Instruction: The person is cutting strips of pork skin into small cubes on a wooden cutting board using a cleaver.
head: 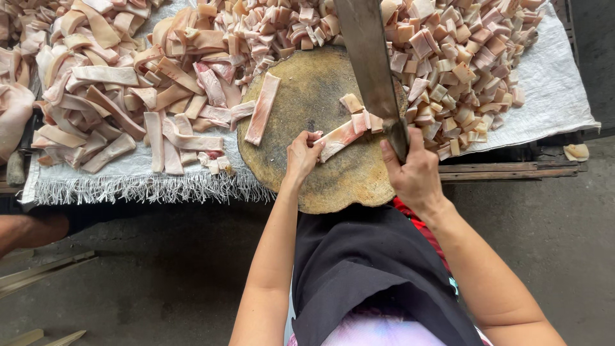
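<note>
Round wooden chopping block [307, 173]: one, worn and stained, set at the near edge of a white woven sheet [551, 90] with a fringed hem

Cleaver [371, 70]: one, broad dark blade, raised above the block and tilted, edge pointing down toward the meat

Right hand [415, 174]: clenched around the cleaver's handle, over the right rim of the block

Left hand [302, 155]: fingers curled and pressing down on the near end of one pale pink meat strip [339, 136], pinning it to the block

Pinned strip: one, lying slantwise across the block's middle, its far end under the blade

Cut pieces at the strip's far end: about three small blocks [359, 118], touching one another, one more [350, 102] just beside them

Second strip [262, 109]: one, long, lying loose on the left part of the block, well apart from both hands

Pile of long uncut strips [122, 90]: too many to count, heaped on the sheet to the left of the block

Pile of small cut cubes [461, 57]: too many to count, heaped on the sheet behind and to the right of the block

Stray piece [576, 152]: one, off the sheet at the far right

Dark apron [365, 275]: one, worn by the person, just below the block

Wooden slats [506, 172]: two visible, under the sheet on the right
</note>
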